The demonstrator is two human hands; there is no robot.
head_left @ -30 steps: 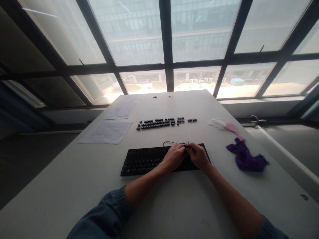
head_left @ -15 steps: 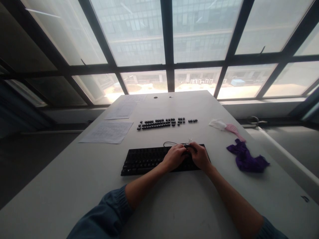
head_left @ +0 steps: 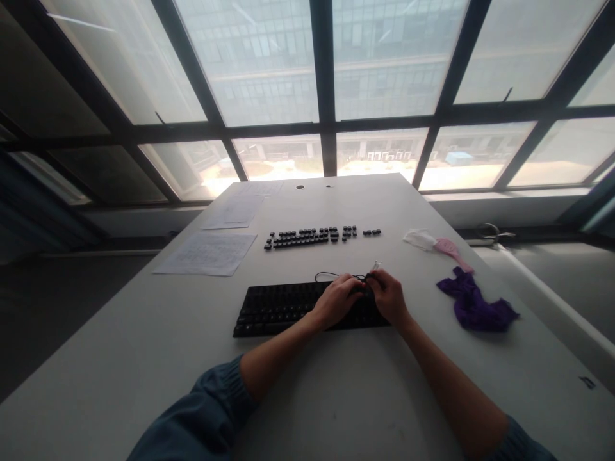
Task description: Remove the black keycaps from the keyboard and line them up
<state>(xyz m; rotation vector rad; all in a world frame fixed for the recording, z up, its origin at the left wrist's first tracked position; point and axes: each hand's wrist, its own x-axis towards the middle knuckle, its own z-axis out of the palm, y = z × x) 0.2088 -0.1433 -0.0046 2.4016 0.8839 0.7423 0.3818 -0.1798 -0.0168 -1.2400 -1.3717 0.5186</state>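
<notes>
Shifted slightly rightward, the bare right hand (head_left: 388,296) pinches a thin, pale wire tool (head_left: 377,264) over the far edge of the long black plastic keyboard (head_left: 276,308); the bare left hand (head_left: 339,298) curls above it, grip unclear.

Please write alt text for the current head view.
Left hand and right hand are close together over a black keyboard, wire prongs protruding from the right. Loose black keycaps lie farther along the white table; papers left, purple cloth right.
</notes>
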